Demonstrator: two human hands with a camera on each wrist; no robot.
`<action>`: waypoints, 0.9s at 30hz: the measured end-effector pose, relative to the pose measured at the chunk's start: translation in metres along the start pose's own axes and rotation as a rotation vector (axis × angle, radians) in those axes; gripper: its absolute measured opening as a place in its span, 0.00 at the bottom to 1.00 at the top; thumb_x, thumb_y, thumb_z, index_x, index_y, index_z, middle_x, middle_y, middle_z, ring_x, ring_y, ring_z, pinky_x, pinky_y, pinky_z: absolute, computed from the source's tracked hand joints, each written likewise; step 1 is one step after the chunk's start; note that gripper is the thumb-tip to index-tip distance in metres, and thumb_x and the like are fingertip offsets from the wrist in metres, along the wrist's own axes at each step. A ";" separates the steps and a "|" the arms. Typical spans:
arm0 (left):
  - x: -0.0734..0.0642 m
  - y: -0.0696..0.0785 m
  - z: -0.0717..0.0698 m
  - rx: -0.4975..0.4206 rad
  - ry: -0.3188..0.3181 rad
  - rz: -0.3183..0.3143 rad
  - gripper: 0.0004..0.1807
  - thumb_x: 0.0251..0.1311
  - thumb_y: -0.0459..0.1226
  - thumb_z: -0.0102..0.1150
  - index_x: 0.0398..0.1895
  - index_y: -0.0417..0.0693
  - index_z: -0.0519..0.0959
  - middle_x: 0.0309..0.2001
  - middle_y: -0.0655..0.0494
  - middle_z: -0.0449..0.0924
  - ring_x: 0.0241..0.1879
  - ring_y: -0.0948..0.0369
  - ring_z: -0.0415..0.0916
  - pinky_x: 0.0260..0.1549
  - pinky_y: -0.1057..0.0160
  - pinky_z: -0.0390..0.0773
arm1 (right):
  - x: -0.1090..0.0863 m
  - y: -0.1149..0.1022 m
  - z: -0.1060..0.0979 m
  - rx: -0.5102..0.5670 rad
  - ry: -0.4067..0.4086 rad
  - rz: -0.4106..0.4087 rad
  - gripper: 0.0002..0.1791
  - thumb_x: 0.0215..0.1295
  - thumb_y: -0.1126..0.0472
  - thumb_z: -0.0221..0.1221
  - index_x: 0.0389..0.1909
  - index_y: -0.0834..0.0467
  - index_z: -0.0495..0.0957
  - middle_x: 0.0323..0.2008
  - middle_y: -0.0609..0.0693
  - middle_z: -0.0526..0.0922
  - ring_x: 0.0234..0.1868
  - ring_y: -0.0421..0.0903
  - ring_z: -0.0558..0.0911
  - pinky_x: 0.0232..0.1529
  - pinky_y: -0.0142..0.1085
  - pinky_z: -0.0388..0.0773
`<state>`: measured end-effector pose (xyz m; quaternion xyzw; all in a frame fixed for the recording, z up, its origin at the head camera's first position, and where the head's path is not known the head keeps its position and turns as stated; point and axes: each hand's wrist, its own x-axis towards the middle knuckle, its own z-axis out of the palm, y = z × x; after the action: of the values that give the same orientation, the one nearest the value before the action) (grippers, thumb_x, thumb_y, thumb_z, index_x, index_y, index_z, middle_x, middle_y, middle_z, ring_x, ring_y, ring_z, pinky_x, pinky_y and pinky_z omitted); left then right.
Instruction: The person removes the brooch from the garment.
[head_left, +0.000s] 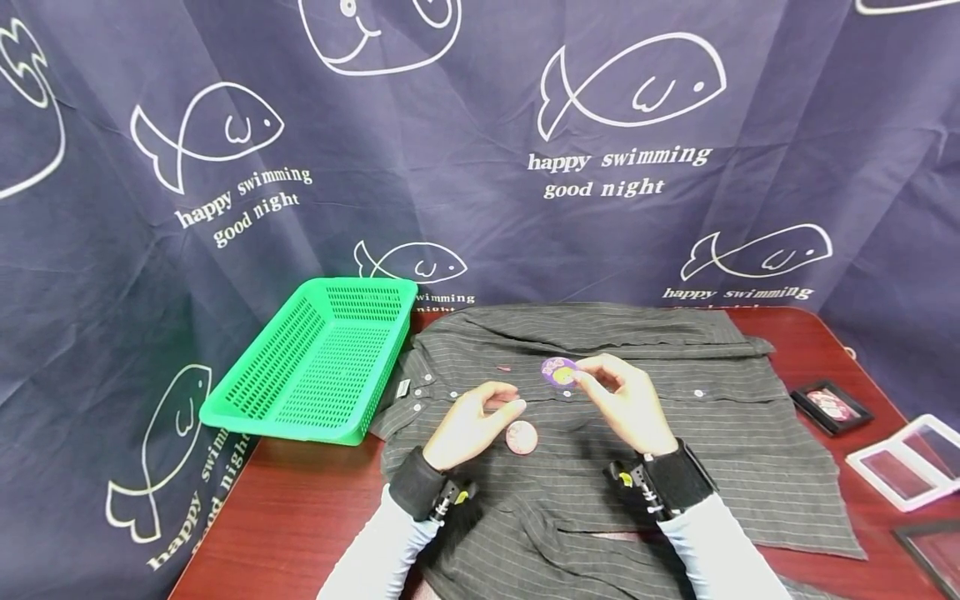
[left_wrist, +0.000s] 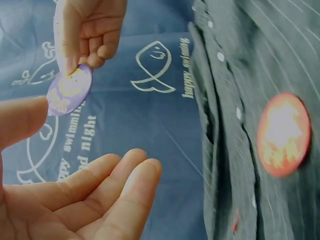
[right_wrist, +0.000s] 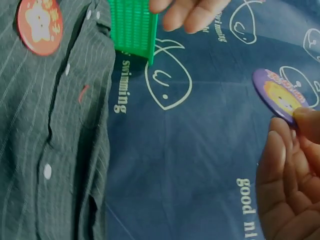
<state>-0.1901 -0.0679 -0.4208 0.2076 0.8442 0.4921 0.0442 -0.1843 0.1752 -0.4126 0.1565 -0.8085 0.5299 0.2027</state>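
My right hand [head_left: 628, 403] pinches a round purple badge [head_left: 558, 372] between thumb and fingertips, holding it above a dark grey pinstriped shirt [head_left: 750, 467]. A yellow cartoon figure and pink lettering show on the badge in the right wrist view. My left hand [head_left: 467, 423] hovers to the left over the shirt, thumb and fingers apart with nothing between them. Just beside it, a round red badge [left_wrist: 283, 134] with a pale star-like figure lies on the shirt front. A small red mark [right_wrist: 84, 93] shows near the row of white buttons.
A green plastic basket [head_left: 352, 432] stands at the left on the red-brown table [head_left: 300, 517]. At the right edge lie a small dark frame [head_left: 831, 406], a white frame [head_left: 910, 461] and another dark frame [head_left: 930, 550]. A blue fish-print curtain [head_left: 480, 167] hangs behind.
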 end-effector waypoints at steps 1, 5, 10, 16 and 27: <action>0.001 0.002 0.001 -0.006 -0.002 0.002 0.22 0.67 0.49 0.56 0.56 0.45 0.78 0.51 0.48 0.83 0.51 0.54 0.83 0.53 0.55 0.79 | 0.000 -0.001 0.000 -0.009 0.013 -0.017 0.07 0.61 0.69 0.64 0.40 0.61 0.84 0.32 0.55 0.86 0.31 0.28 0.80 0.35 0.20 0.75; 0.003 0.009 0.002 -0.030 -0.003 0.012 0.20 0.68 0.49 0.55 0.55 0.46 0.79 0.50 0.50 0.84 0.50 0.55 0.82 0.51 0.58 0.79 | -0.001 -0.006 0.000 -0.026 0.048 -0.092 0.09 0.58 0.72 0.65 0.39 0.60 0.84 0.33 0.55 0.86 0.32 0.25 0.79 0.38 0.18 0.74; 0.007 0.016 0.003 -0.106 0.004 0.030 0.16 0.68 0.45 0.56 0.51 0.45 0.80 0.47 0.48 0.85 0.49 0.53 0.82 0.48 0.64 0.79 | -0.001 -0.011 -0.001 -0.068 0.087 -0.201 0.11 0.55 0.75 0.66 0.38 0.59 0.85 0.33 0.51 0.86 0.34 0.26 0.79 0.39 0.18 0.74; 0.011 0.024 0.005 -0.213 -0.005 0.057 0.15 0.70 0.40 0.54 0.49 0.37 0.79 0.44 0.39 0.84 0.46 0.43 0.82 0.41 0.66 0.82 | 0.000 -0.013 -0.004 -0.112 0.104 -0.336 0.14 0.51 0.77 0.67 0.36 0.58 0.86 0.33 0.49 0.86 0.36 0.31 0.80 0.42 0.20 0.73; 0.012 0.027 0.004 -0.295 -0.049 0.039 0.18 0.73 0.41 0.49 0.47 0.33 0.80 0.42 0.34 0.84 0.38 0.59 0.85 0.40 0.61 0.85 | 0.002 -0.012 -0.001 -0.131 0.101 -0.503 0.18 0.44 0.80 0.69 0.35 0.59 0.86 0.33 0.51 0.86 0.37 0.41 0.83 0.47 0.21 0.74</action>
<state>-0.1917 -0.0481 -0.3985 0.2274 0.7573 0.6062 0.0853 -0.1799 0.1716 -0.4015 0.3125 -0.7655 0.4167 0.3777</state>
